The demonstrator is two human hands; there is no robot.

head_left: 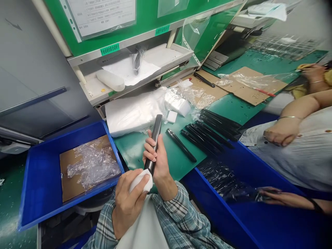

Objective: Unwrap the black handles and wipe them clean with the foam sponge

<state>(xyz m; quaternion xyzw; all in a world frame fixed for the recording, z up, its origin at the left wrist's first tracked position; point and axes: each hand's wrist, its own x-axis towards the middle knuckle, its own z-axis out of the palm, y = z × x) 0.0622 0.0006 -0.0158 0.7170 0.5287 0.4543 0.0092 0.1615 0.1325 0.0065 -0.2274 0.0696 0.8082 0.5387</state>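
My right hand is wrapped round a long glossy black handle-like piece, which it holds upright at a slight tilt. My left hand grips a white sponge-like pad and presses it against the piece's lower end. On the green table, just right of my hands, lies a single similar black piece. Farther right, several more black pieces lie side by side. A small white block rests behind my right hand, beside clear plastic wrapping.
On the left stands a blue bin holding cardboard and crumpled clear plastic. Another blue bin, at right, contains bagged black pieces; a co-worker's hand reaches into it. A white shelf and a white bag border the table's back.
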